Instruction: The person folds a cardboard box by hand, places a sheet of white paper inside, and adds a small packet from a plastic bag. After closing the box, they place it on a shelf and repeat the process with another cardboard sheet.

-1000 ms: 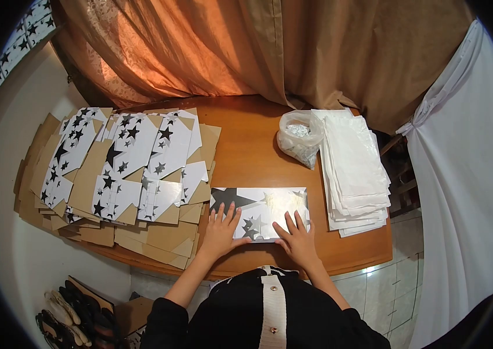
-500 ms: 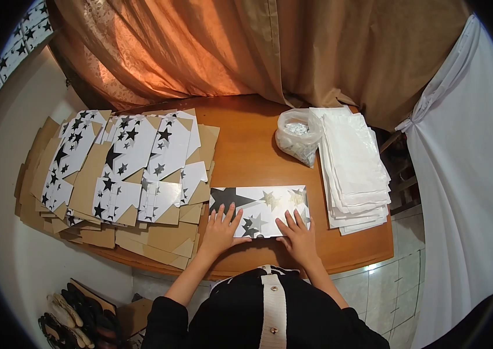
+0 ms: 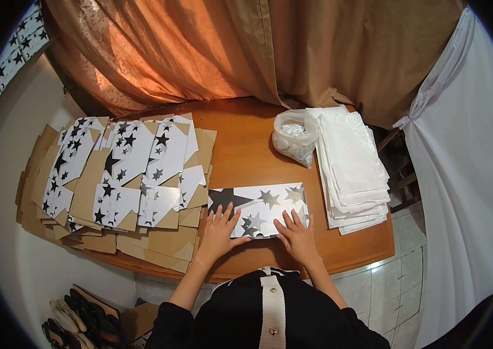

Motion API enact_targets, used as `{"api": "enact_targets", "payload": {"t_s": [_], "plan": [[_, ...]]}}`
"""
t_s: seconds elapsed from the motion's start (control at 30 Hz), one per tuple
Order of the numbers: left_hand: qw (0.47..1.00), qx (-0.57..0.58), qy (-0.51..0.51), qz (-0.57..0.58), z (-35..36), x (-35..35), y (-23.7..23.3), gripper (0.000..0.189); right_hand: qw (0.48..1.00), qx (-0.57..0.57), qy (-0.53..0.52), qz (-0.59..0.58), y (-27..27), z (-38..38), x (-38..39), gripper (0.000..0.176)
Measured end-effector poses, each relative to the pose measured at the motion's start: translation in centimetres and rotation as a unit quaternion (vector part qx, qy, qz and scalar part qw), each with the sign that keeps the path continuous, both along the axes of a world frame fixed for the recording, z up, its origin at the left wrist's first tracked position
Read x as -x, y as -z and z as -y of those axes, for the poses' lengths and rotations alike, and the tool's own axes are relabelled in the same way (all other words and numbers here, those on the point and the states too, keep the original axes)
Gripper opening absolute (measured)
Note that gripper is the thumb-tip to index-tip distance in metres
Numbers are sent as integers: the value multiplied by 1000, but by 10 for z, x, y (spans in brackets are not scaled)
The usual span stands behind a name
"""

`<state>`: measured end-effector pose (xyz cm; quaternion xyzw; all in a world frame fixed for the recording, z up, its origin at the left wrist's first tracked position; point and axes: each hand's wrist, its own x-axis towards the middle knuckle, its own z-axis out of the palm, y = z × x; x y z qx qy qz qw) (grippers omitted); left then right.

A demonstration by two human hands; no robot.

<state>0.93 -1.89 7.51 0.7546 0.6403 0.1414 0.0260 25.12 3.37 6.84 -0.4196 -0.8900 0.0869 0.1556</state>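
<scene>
Pressing down at lower centre, the left hand and right hand were laid flat and apart, fingers spread, on the star-printed card at the table's near edge. The card could be skewed by uneven pressure. No writing could be read on the stacked blanks farther left.

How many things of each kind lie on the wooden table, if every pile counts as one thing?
Single star-printed card: 1
Clear plastic bag: 1
Pile of white sheets: 1
Heap of star-printed cardboard blanks: 1
Total: 4
</scene>
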Motion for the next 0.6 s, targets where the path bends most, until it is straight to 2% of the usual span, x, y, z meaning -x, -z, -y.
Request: {"api": "enact_targets", "payload": {"t_s": [0.13, 0.27, 0.4, 0.5, 0.6], "plan": [[998, 67, -16, 8, 6, -8, -11, 84, 999, 40, 4, -12, -7, 7, 5, 50], [997, 66, 27, 24, 5, -19, -6, 87, 998, 58, 5, -3, 0, 15, 13, 60], [999, 37, 11, -12, 3, -26, 12, 85, 999, 20, 23, 14, 15, 17, 17, 65], [999, -13, 10, -39, 1, -25, 24, 80, 999, -23, 20, -16, 27, 18, 18, 65], [999, -35, -4, -5, 0, -27, 20, 73, 998, -35, 34, -40, 28, 15, 21, 56]]}}
